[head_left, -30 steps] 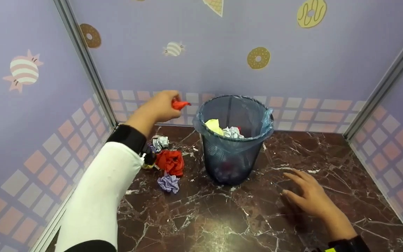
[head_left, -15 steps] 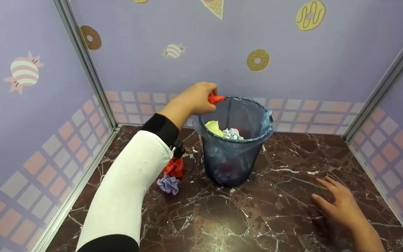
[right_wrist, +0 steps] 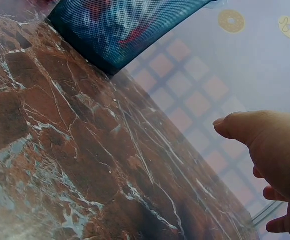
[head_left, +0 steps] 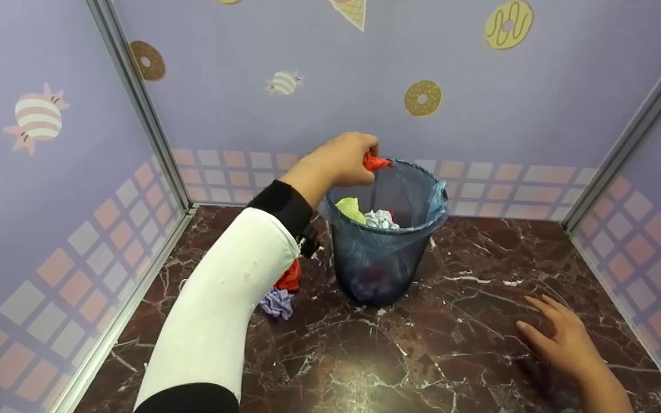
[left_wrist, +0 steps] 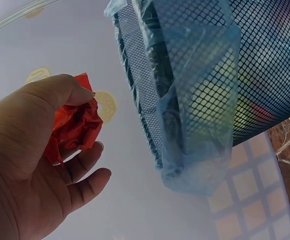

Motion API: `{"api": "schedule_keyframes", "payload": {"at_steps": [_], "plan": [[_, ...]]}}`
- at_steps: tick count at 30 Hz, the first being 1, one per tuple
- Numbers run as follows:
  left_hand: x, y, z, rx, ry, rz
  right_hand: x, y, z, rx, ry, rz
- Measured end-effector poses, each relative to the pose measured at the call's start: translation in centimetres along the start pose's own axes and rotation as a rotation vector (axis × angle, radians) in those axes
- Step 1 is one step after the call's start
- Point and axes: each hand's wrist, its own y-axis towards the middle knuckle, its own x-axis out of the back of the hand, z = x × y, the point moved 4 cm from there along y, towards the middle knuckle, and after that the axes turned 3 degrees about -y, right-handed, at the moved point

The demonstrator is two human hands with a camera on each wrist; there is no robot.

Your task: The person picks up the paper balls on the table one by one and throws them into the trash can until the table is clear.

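A person's left hand (head_left: 339,160), at the end of a white sleeve with a black cuff, is raised at the near-left rim of a dark blue mesh wastebasket lined with a pale blue plastic bag (head_left: 385,252). Its thumb and fingertips are curled round a small crumpled ball of red paper (head_left: 375,163), pinching it; in the left wrist view the same red paper (left_wrist: 75,125) sits in the hand (left_wrist: 35,165) just beside the basket's wall. From that hand the basket's open mouth lies toward 3 o'clock and slightly below, with the paper right at the rim's 10 o'clock edge. The basket stands upright, its long axis vertical, and already holds a yellow wad and a white-grey wad. The right hand (head_left: 560,344) rests at about 4 o'clock from the basket, well apart from it, with fingers spread and relaxed on the dark red marbled surface (head_left: 422,367), holding nothing. The left hand is much the nearer to the basket. On the surface at about 8 o'clock from the basket lie a red crumpled paper (head_left: 290,278) and a lilac crumpled paper (head_left: 277,303), partly hidden by the sleeve.
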Motion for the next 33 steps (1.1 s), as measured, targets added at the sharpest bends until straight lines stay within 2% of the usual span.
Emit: {"api": "schedule_keyframes", "payload": {"at_steps": [8,15,21,27,33], "plan": [[-0.4,0.1,0.1,0.012,-0.019,0.011,-0.2,0.0,0.2,0.000,0.008,0.016],[-0.3,0.0,0.5,0.073,0.010,0.043,-0.3,0.1,0.2,0.000,-0.007,0.006],[-0.2,-0.3,1.2,0.089,0.023,0.036,-0.5,0.4,0.4,0.025,-0.024,-0.013],[0.2,-1.2,3.4,0.134,0.015,0.006,-0.8,1.3,1.9,0.075,-0.017,-0.038],[0.4,-3.1,7.4,0.180,-0.045,-0.030,-1.8,2.2,4.5,0.101,-0.045,0.007]]}}
